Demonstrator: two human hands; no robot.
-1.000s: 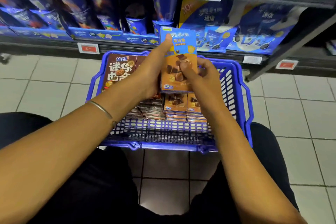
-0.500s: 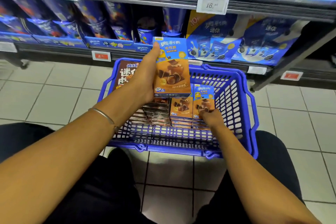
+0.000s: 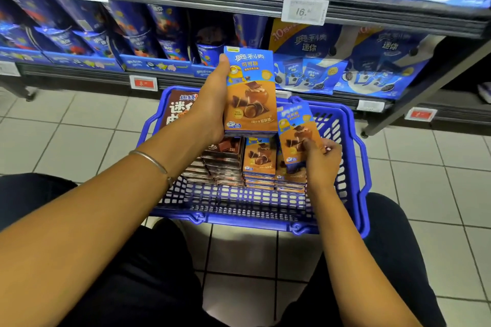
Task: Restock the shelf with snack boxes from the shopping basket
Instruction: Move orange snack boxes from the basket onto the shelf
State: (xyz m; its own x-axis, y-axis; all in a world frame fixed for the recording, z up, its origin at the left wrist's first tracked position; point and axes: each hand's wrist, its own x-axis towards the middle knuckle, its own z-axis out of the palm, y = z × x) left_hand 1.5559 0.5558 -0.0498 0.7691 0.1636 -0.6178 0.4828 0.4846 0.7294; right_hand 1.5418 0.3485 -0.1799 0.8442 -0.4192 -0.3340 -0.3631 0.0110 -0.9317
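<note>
Orange-and-blue snack box [image 3: 249, 93] upright at frame centre, my left hand [image 3: 212, 111] wrapped round its side. Lower right, my right hand [image 3: 321, 164] pinches second box [image 3: 297, 135] by bottom corner above basket [image 3: 358, 167]. I'd worry: weak corner pinch, box twists, drops onto stacks [image 3: 259, 164].

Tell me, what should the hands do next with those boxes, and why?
Probably lift the second box clear of the basket and set it against the first box in the left hand. The right hand pinches it low down, tilted, over the basket; the left hand holds its box upright, not yet at the shelf.
</note>
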